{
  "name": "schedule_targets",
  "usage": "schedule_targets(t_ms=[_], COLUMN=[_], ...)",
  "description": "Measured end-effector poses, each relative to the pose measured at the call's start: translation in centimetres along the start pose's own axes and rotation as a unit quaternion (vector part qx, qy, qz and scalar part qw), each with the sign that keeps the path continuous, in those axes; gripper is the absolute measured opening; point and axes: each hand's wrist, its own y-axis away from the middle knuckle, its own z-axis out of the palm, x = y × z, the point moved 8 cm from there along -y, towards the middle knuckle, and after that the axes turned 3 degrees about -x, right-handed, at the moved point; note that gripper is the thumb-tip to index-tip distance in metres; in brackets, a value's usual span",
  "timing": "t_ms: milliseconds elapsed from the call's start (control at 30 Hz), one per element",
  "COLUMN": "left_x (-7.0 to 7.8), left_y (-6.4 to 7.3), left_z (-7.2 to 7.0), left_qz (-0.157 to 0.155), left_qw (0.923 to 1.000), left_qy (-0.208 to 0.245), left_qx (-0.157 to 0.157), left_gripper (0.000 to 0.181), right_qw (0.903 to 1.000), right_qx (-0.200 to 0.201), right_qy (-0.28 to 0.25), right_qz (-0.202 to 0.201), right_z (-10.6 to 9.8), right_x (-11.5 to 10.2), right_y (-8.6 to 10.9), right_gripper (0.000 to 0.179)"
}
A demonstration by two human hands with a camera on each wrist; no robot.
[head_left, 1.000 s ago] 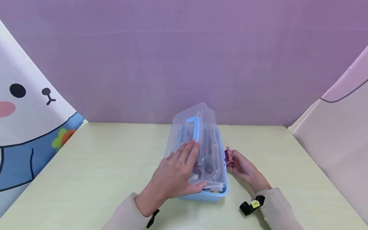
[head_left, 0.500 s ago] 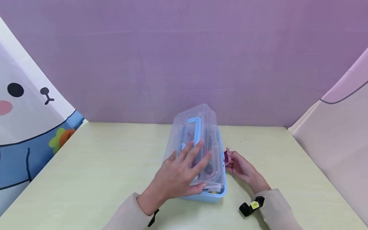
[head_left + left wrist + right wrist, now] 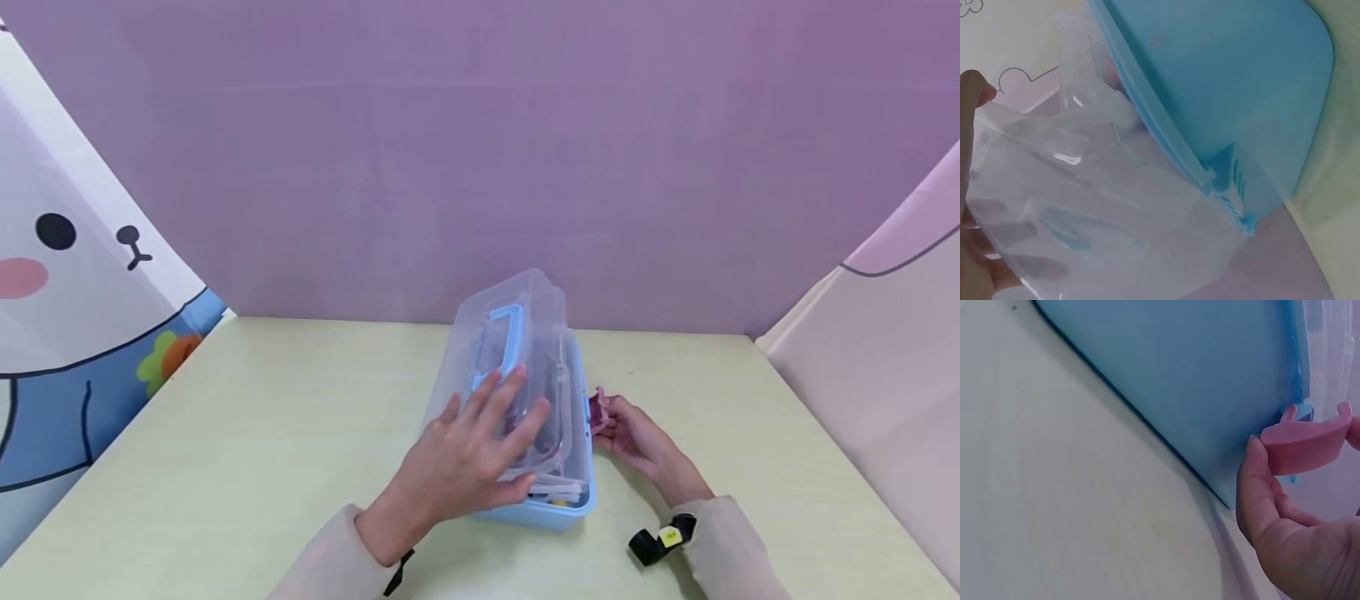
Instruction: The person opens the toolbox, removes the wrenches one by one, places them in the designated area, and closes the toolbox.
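Observation:
A light blue plastic storage box point(image 3: 528, 514) stands lengthwise in the middle of the table, its clear lid point(image 3: 463, 357) lying over it at a tilt. Set into the lid is a blue carrying handle point(image 3: 515, 332). My left hand point(image 3: 457, 462) rests on the lid's near part with fingers spread; the left wrist view shows the lid hinged to the blue base point(image 3: 1235, 81), with a gap between them. On the box's right side my right hand point(image 3: 641, 442) pinches a pink latch point(image 3: 1307, 447) between thumb and fingers. Contents beneath the lid look blurred.
The pale table point(image 3: 300, 417) runs back to a purple backdrop point(image 3: 480, 167). A cartoon-printed cloth point(image 3: 75, 333) hangs on the left, a light cloth point(image 3: 885, 358) on the right. A black wrist strap point(image 3: 660, 540) sits at the right sleeve.
My left hand's fingers have spread apart on the lid. The right hand keeps its pinch on the pink latch, and the box has hardly moved.

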Motion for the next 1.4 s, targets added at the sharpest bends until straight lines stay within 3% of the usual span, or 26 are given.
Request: schedule_targets(t_ms=[167, 267, 433, 533, 700, 900, 1167, 1400], left_x=[-0.1, -0.7, -2.3, -3.0, -3.4, -4.3, -6.0, -6.7], left_y=[-0.1, 0.1, 1.1, 1.5, 2.0, 2.9, 4.6, 5.5], left_z=[-0.5, -0.9, -1.5, -1.7, -2.0, -2.2, -2.2, -2.5], left_qz=[-0.017, -0.043, -0.101, -0.120, -0.133, -0.168, -0.220, -0.241], left_qw=[0.9997, 0.9979, 0.9875, 0.9818, 0.9785, 0.9710, 0.9536, 0.9485], left_qy=[0.012, 0.038, 0.110, 0.136, 0.144, 0.155, 0.201, 0.203], left_qx=[0.015, 0.029, 0.051, 0.057, 0.063, 0.071, 0.044, 0.035], left_gripper=[0.061, 0.061, 0.072, 0.075, 0.056, 0.057, 0.064, 0.067], right_qw=[0.9999, 0.9999, 0.9996, 0.9997, 0.9995, 0.9989, 0.9988, 0.9990], right_qx=[0.006, 0.014, 0.023, 0.020, 0.032, 0.043, 0.046, 0.041], right_qy=[0.009, 0.004, 0.009, 0.009, 0.001, 0.003, -0.001, -0.009], right_qz=[0.001, 0.005, 0.009, 0.008, 0.009, 0.018, 0.018, 0.017], right_z=[-0.4, -0.6, -0.9, -0.9, -0.6, -0.6, -0.3, -0.3], right_x=[-0.3, -0.4, -0.6, -0.8, -0.6, -0.4, -0.4, -0.2], right_y=[0.1, 0.2, 0.6, 0.7, 0.6, 0.4, 0.0, -0.2], right_gripper=[0.029, 0.029, 0.027, 0.027, 0.027, 0.024, 0.023, 0.021])
